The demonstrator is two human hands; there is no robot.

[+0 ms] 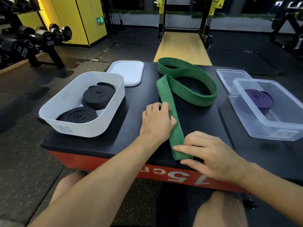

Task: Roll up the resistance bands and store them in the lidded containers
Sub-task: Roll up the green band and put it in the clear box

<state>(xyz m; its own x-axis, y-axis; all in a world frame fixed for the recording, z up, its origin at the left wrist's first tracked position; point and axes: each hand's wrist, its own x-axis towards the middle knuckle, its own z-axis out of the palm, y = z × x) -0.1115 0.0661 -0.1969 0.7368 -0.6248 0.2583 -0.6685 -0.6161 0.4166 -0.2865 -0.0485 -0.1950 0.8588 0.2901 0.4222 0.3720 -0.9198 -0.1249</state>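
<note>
A long green resistance band (pixel 188 89) lies unrolled on the black platform, looping at the back and running as a flat strip toward me. My left hand (pixel 157 120) presses on the strip's left side midway. My right hand (pixel 208 154) pinches the strip's near end at the platform's front edge. A white container (pixel 113 110) on the left holds two rolled black bands (pixel 98 95). A clear container (pixel 278 126) on the right holds a rolled purple band (pixel 259 99).
A white lid (pixel 126 72) lies behind the white container, and a clear lid (pixel 229 76) sits behind the clear one. The black platform (pixel 134 99) has a red front face. A dumbbell rack (pixel 37 40) stands far left; my knees are below.
</note>
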